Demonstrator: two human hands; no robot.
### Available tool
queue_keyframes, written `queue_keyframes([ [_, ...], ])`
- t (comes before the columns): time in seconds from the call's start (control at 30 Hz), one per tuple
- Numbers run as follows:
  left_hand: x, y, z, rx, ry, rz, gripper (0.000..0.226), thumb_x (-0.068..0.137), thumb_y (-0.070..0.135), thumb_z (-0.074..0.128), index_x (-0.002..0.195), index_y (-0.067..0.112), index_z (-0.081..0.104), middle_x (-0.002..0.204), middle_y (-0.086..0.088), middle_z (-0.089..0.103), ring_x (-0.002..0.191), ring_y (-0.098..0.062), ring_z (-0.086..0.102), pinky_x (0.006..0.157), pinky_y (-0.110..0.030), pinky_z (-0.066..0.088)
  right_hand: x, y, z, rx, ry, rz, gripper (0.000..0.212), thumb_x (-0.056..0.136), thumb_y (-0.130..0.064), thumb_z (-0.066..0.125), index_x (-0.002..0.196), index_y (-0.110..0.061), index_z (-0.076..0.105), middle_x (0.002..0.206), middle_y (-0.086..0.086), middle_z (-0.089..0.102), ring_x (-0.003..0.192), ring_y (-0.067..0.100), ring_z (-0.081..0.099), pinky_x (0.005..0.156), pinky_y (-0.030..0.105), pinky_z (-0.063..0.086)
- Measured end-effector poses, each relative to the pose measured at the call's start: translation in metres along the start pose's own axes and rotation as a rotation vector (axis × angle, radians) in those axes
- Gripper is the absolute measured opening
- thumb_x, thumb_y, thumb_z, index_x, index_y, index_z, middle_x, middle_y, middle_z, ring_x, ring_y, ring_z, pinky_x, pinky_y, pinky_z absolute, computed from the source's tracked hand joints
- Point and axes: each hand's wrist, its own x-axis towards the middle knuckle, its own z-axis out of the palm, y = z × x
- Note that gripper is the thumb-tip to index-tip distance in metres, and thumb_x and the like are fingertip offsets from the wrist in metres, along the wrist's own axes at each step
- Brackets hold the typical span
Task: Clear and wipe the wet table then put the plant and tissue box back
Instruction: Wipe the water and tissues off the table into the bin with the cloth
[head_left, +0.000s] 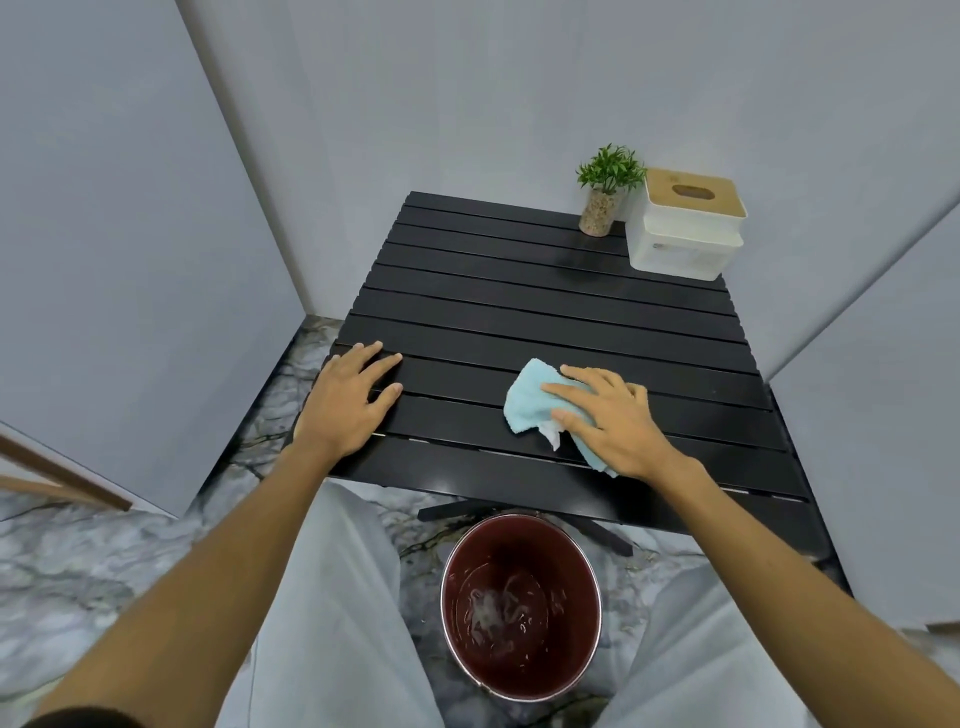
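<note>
One black slatted table (545, 312) stands in a corner between pale grey walls, and it carries three loose things: one plant, one tissue box and one cloth. The plant (605, 189), a small green sprig in a clear pot filled with pebbles, stands at the far right corner of the table, just left of the tissue box (684, 228) and almost touching it. The tissue box is white with a light wooden lid that has an oval slot; a small mark on its front face is too faint to read. The light blue cloth (535, 402) lies on the near half of the table, right of the middle.

The right hand (613, 415) lies flat on the cloth with fingers spread, pressing it to the slats rather than clenching it. The left hand (348, 397) rests open and palm down at the near left edge of the table, grasping nothing.

On the marbled floor, below the near edge of the table and between the person's two pale-trousered legs, sits one dark red bucket (521, 608) with a little water in the bottom. A wooden bar shows at the far left edge of the view. No readable writing shows anywhere.
</note>
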Motion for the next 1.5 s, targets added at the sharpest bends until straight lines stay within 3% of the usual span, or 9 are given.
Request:
queue_keyframes([
  [0.1, 0.0, 0.0, 0.0, 0.0, 0.0, -0.002, 0.047, 0.097, 0.043, 0.044, 0.14, 0.026, 0.049, 0.152, -0.005, 0.04, 0.145, -0.025, 0.028, 0.119, -0.045, 0.017, -0.003, 0.0, 0.011, -0.063, 0.032, -0.025, 0.054, 0.09, -0.062, 0.019, 0.137, -0.047, 0.04, 0.153, -0.017, 0.03, 0.142, 0.011, 0.019, 0.098, 0.028, 0.005],
  [0.23, 0.0, 0.0, 0.001, -0.001, 0.002, -0.004, 0.045, 0.097, 0.042, 0.047, 0.14, 0.026, 0.049, 0.152, -0.004, 0.04, 0.144, -0.025, 0.028, 0.119, -0.045, 0.018, -0.015, -0.01, 0.015, -0.077, 0.045, -0.042, 0.052, 0.091, -0.061, 0.018, 0.137, -0.049, 0.039, 0.148, -0.022, 0.035, 0.131, 0.015, 0.024, 0.1, 0.033, 0.006],
  [0.5, -0.001, 0.0, 0.001, -0.005, 0.007, -0.005, 0.045, 0.098, 0.04, 0.047, 0.14, 0.026, 0.049, 0.153, -0.005, 0.039, 0.145, -0.024, 0.026, 0.119, -0.042, 0.014, -0.057, -0.036, 0.027, -0.039, -0.063, -0.189, 0.04, 0.098, -0.05, 0.033, 0.138, -0.054, 0.033, 0.146, -0.026, 0.033, 0.117, 0.01, 0.026, 0.097, 0.028, 0.008],
  [0.7, -0.001, 0.002, -0.001, 0.008, -0.003, -0.005, 0.046, 0.098, 0.04, 0.046, 0.142, 0.025, 0.048, 0.153, -0.005, 0.038, 0.145, -0.025, 0.025, 0.119, -0.042, 0.014, -0.079, -0.056, 0.024, 0.158, -0.128, -0.246, 0.041, 0.094, -0.061, 0.022, 0.131, -0.059, 0.04, 0.134, -0.032, 0.036, 0.112, 0.005, 0.027, 0.098, 0.029, 0.017],
  [0.9, -0.001, 0.002, -0.001, 0.021, -0.016, -0.002, 0.047, 0.098, 0.041, 0.044, 0.142, 0.025, 0.047, 0.154, -0.006, 0.038, 0.145, -0.025, 0.025, 0.119, -0.043, 0.015, -0.069, -0.059, -0.012, 0.431, 0.072, -0.1, 0.037, 0.093, -0.056, 0.03, 0.125, -0.057, 0.048, 0.124, -0.032, 0.04, 0.114, 0.002, 0.027, 0.099, 0.03, 0.021],
  [1.0, -0.001, 0.004, -0.002, 0.034, -0.033, -0.002, 0.048, 0.099, 0.043, 0.041, 0.144, 0.026, 0.045, 0.155, -0.006, 0.035, 0.146, -0.026, 0.023, 0.119, -0.043, 0.012, -0.044, -0.046, -0.019, 0.317, 0.165, -0.021, 0.039, 0.093, -0.055, 0.028, 0.126, -0.054, 0.049, 0.126, -0.027, 0.042, 0.111, 0.007, 0.029, 0.096, 0.031, 0.019],
  [1.17, -0.004, 0.014, -0.002, 0.082, -0.118, 0.05, 0.062, 0.091, 0.059, 0.023, 0.146, 0.034, 0.038, 0.158, -0.001, 0.028, 0.149, -0.023, 0.015, 0.119, -0.045, 0.006, -0.012, -0.022, 0.01, -0.028, 0.02, 0.057, 0.046, 0.092, -0.056, 0.023, 0.134, -0.052, 0.041, 0.146, -0.016, 0.034, 0.128, 0.017, 0.026, 0.097, 0.039, 0.018],
  [1.33, -0.006, 0.041, 0.009, 0.081, -0.158, 0.101, 0.065, 0.09, 0.064, 0.017, 0.147, 0.04, 0.033, 0.16, 0.004, 0.022, 0.149, -0.017, 0.009, 0.12, -0.043, 0.0, -0.005, -0.022, 0.013, -0.026, 0.082, -0.052, 0.057, 0.087, -0.064, 0.03, 0.14, -0.044, 0.036, 0.157, -0.014, 0.021, 0.145, 0.013, 0.013, 0.109, 0.042, 0.013],
  [1.5, -0.009, 0.044, 0.011, 0.086, -0.156, 0.086, 0.064, 0.089, 0.065, 0.016, 0.147, 0.041, 0.033, 0.16, 0.006, 0.023, 0.149, -0.015, 0.008, 0.121, -0.044, 0.0, -0.004, -0.022, 0.025, -0.001, 0.038, -0.093, 0.054, 0.09, -0.058, 0.034, 0.14, -0.04, 0.039, 0.154, -0.013, 0.03, 0.145, 0.012, 0.017, 0.115, 0.042, 0.017],
])
